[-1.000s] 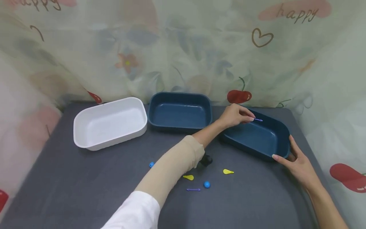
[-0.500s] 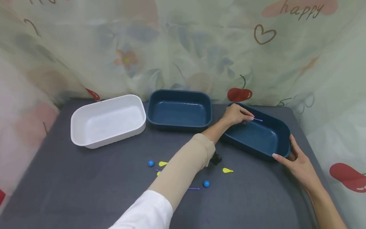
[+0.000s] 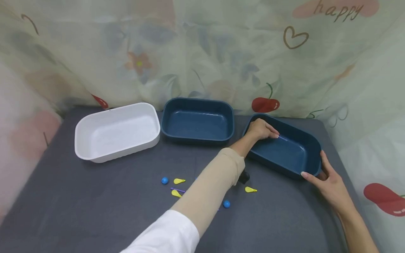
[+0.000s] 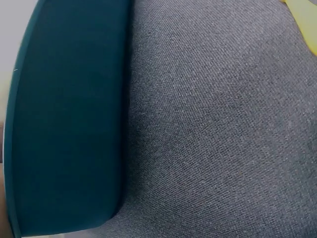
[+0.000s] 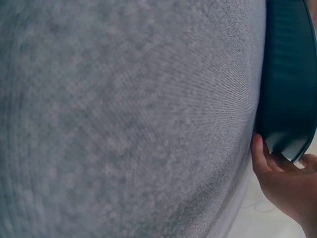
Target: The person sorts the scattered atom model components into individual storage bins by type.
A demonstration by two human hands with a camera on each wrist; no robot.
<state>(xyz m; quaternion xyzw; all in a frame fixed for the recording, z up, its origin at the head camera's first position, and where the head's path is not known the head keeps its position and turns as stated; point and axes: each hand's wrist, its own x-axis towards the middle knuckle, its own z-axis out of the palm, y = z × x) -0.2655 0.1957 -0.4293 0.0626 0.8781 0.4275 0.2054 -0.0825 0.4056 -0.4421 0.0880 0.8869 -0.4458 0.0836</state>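
My left hand (image 3: 262, 129) reaches into the right-hand dark blue bin (image 3: 275, 160), fingertips low over its floor. Thumb and index finger pinch a thin purple stick (image 3: 283, 138), mostly hidden and showing as a faint line past the fingertips. My right hand (image 3: 332, 186) grips the same bin at its near right corner, thumb on the near wall and fingers round the end. In the right wrist view, this hand (image 5: 282, 181) holds the bin's end (image 5: 290, 94). The left wrist view shows only the bin's outer wall (image 4: 69, 119) and the cloth.
A white bin (image 3: 118, 156) and another dark blue bin (image 3: 197, 140) stand to the left. On the grey cloth lie blue beads (image 3: 165, 180), yellow drop-shaped pieces (image 3: 251, 189) and a purple stick (image 3: 177, 190). My left sleeve (image 3: 205, 189) crosses above them and hides some.
My left hand has lowered into the bin with the purple stick, which now shows less. The left forearm has shifted right, uncovering small pieces on its left. My right hand keeps its grip.
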